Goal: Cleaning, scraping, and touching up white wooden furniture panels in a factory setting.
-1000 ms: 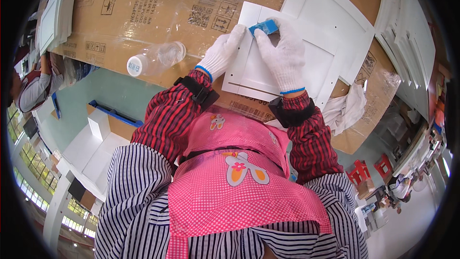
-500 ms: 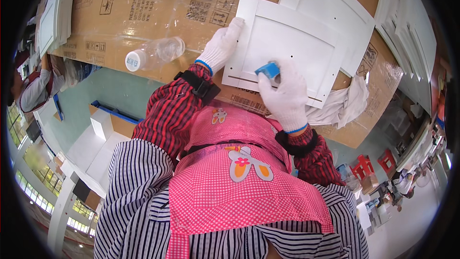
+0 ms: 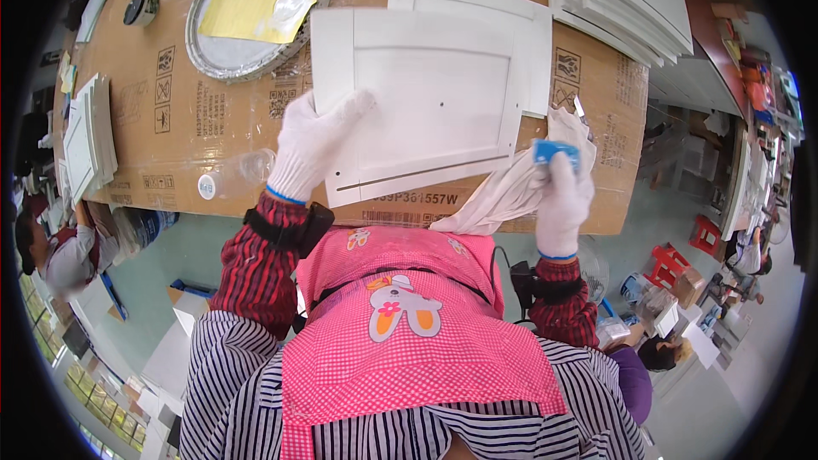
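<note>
My left hand [image 3: 313,140], in a white knit glove, grips the left edge of a white framed panel [image 3: 426,111], thumb on top and fingers hidden beneath. Small dark holes and a dark slot along its near edge mark this panel. It partly covers a second white panel [image 3: 477,2] behind it. Off to the right, apart from the panel, my gloved right hand [image 3: 566,204] holds a small blue block [image 3: 555,152] between thumb and fingers. Below and beside that hand lies a crumpled white cloth [image 3: 503,192].
Cardboard [image 3: 230,115] covers the table. A round tray [image 3: 200,55] bears a yellow sheet [image 3: 247,8]. Left are a clear plastic bottle [image 3: 256,166], a dark-lidded jar [image 3: 141,8] and stacked panels [image 3: 89,136]. More panels [image 3: 622,0] stack far right. A person [image 3: 68,247] stands left.
My right hand has left the panel's face and moved right with the blue block. My left thumb now lies over the panel, which has shifted and looks tilted. The whole view has swung.
</note>
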Demonstrator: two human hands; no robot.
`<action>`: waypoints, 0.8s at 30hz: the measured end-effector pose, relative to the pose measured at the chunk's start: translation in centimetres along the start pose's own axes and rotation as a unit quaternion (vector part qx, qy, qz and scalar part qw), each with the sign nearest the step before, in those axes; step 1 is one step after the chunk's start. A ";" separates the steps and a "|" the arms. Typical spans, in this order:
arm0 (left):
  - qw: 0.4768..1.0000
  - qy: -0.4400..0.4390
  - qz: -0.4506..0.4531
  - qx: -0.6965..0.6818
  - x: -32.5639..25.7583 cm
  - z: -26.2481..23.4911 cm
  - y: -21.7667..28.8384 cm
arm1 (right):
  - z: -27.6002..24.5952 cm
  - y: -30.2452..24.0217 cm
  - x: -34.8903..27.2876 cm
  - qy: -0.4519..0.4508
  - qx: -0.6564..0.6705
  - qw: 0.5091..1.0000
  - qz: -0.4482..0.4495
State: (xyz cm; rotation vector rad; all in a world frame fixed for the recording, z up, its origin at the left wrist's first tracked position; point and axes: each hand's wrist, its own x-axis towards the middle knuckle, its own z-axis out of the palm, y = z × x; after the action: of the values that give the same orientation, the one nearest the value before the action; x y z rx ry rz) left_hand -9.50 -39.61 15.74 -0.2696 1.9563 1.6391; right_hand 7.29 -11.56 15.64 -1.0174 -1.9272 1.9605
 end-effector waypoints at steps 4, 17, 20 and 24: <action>0.939 -0.020 0.161 0.304 -5.3 2.2 9.7 | -4.6 -0.5 2.5 0.139 0.195 0.969 -0.057; 0.530 -0.261 0.588 0.552 -5.1 5.9 -1.2 | -12.2 3.3 1.4 0.200 0.313 0.928 -0.015; 0.559 -0.120 0.597 0.563 -5.2 5.7 -2.8 | -12.9 6.1 1.6 0.153 0.309 0.939 0.008; 0.759 0.235 0.452 0.405 -5.8 6.7 -6.0 | -12.2 7.5 1.4 0.060 0.369 0.927 0.027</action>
State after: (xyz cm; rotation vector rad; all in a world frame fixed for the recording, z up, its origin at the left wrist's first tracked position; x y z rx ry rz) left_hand 0.20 -35.80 13.27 0.8097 3.2905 0.9825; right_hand 15.85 -1.92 9.25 -0.9245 -0.9407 2.2912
